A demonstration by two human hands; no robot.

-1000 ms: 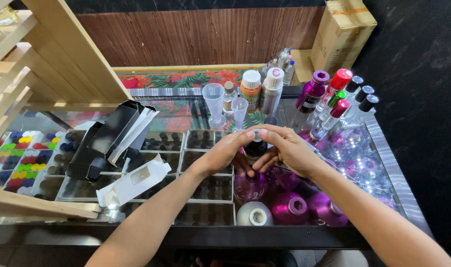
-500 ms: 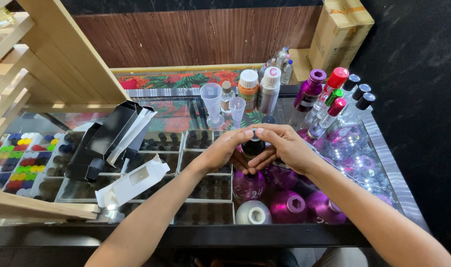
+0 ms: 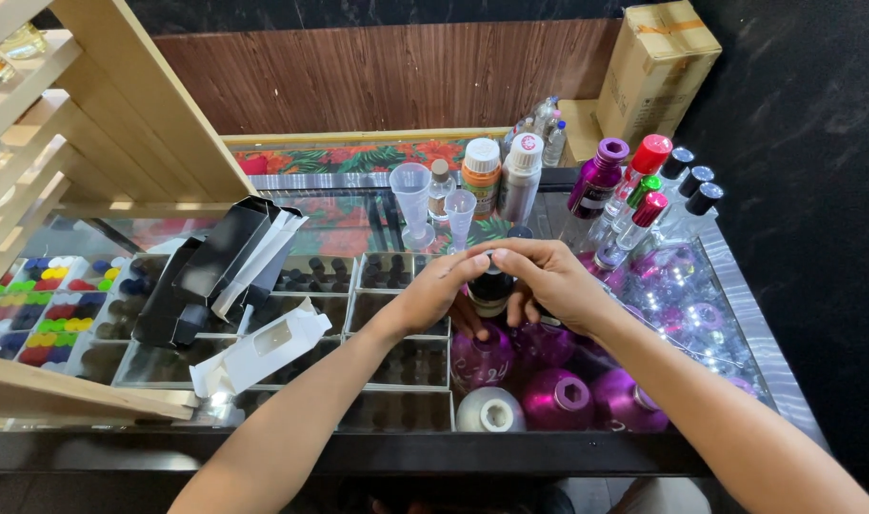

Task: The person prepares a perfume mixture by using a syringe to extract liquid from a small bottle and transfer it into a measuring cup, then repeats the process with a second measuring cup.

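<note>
A small dark bottle stands above the glass counter, held between both my hands. My left hand grips its left side with the thumb across the top. My right hand wraps over its cap and right side. Just below my hands lie several round magenta bottles and one silver bottle on their sides.
Two clear measuring cups, orange and white bottles, and capped spray bottles stand at the back. Black and white cartons lie to the left. A wooden shelf rises on the left; a cardboard box sits far right.
My hands stay on the small dark bottle. The fingers of my right hand have shifted slightly around its cap. The view has barely moved.
</note>
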